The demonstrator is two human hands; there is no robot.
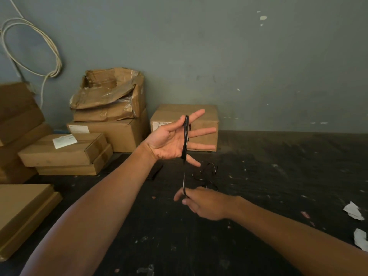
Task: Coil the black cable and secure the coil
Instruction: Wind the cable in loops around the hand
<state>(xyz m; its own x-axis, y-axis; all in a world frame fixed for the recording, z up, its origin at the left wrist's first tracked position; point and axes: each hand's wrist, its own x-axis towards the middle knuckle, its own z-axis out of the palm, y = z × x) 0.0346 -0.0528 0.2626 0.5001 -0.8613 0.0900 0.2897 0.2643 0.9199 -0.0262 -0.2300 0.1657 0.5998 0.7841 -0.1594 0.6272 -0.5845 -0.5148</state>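
My left hand (169,140) stands palm up, fingers spread wide, as a former: the cable (185,136) loops around them, so the turns keep one size. My right hand (201,202) pinches the strand below, keeping it taut; the slack (207,174) lies on the floor (278,176)

Dim, soft; wide-angle edge warp.

White labels on cardboard boxes (123,134) carry print too small and blurred to read; no legible text
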